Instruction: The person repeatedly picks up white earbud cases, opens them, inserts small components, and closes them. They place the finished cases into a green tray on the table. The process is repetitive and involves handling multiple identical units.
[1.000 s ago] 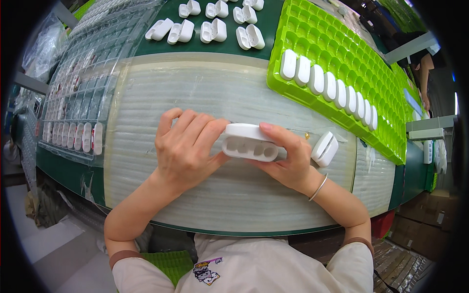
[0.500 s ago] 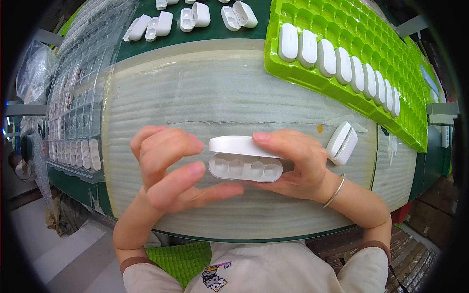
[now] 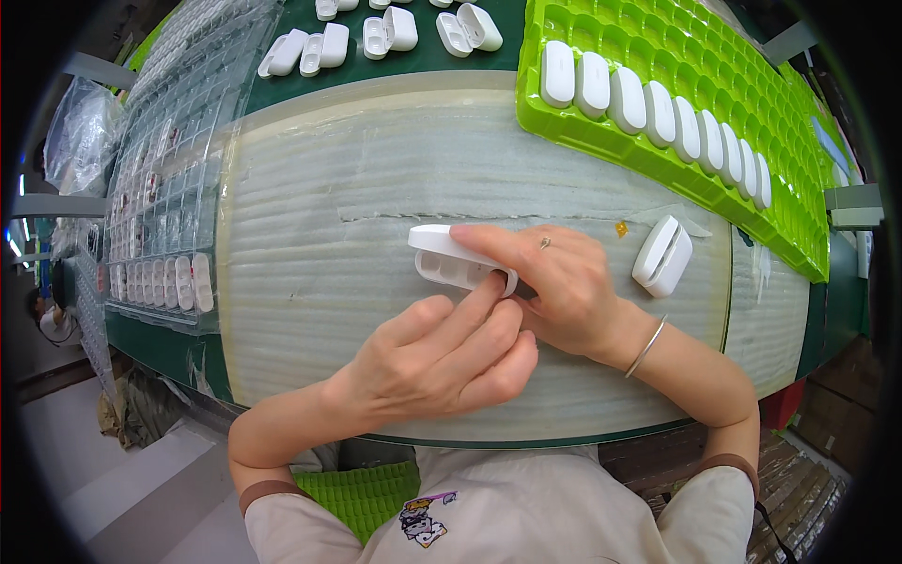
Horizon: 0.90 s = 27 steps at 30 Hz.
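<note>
My right hand (image 3: 568,287) grips a white earbud charging case (image 3: 440,267) from its right end, with the thumb along the raised lid (image 3: 430,238). The case is tilted, its lid partly open and rounded hollows showing inside. From below, my left hand (image 3: 446,362) closes against the case's right end. Its index fingertip reaches the opening under the lid, while the other fingers are curled. The left thumb is hidden, as are the right fingers behind the case. Right of my right hand, a second white case (image 3: 658,258) with a narrow gap lies on the pale padded mat (image 3: 319,179).
A green moulded tray (image 3: 648,56) at the far right holds a row of closed white cases (image 3: 628,99). Several open cases (image 3: 390,33) stand along the far green table edge. A clear plastic tray (image 3: 169,179) with small white parts (image 3: 183,282) lies at left.
My left hand has come from open beside the case to closed against its right end. The case has moved slightly away from me and tilted, and the view has shifted a little.
</note>
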### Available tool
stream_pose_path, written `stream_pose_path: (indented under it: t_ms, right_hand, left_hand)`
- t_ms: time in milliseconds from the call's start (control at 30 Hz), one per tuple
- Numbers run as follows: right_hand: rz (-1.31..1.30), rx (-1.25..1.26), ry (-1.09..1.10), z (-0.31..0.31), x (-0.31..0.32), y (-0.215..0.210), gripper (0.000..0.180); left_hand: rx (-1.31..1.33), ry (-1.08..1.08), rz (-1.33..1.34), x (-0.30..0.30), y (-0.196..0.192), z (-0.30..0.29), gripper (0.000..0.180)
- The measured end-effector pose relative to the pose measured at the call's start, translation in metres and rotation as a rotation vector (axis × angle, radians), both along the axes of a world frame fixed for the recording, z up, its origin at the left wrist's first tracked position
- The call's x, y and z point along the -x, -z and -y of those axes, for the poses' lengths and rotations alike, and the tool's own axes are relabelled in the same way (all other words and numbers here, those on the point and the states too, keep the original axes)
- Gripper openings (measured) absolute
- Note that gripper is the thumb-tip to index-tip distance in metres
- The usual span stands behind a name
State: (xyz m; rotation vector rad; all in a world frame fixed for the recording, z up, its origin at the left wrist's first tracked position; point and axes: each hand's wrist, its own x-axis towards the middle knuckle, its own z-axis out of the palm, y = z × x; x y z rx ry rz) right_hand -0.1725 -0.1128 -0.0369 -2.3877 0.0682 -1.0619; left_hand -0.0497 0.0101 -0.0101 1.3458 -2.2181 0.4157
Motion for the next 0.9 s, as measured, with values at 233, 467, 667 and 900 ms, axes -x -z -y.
stream_pose_path:
  t_ms: [233, 467, 667, 900]
  right_hand:
    - [-0.309, -0.077, 0.192, -0.005, 0.009, -0.009, 0.054]
    - [0.047, -0.346, -0.003, -0.001, 0.003, -0.009, 0.059]
    - [0.082, -0.347, -0.013, -0.001, 0.001, -0.007, 0.061]
    - [0.044, -0.016, 0.077, -0.002, -0.002, -0.005, 0.054]
  left_hand:
    - [0.060, 0.021, -0.355, -0.015, -0.030, -0.016, 0.033]
    - [0.056, 0.220, -0.787, -0.020, -0.011, -0.005, 0.038]
    - [0.118, 0.440, -0.532, -0.004, 0.006, 0.000, 0.037]
    - [-0.093, 0.337, -0.345, 0.005, -0.001, -0.001, 0.035]
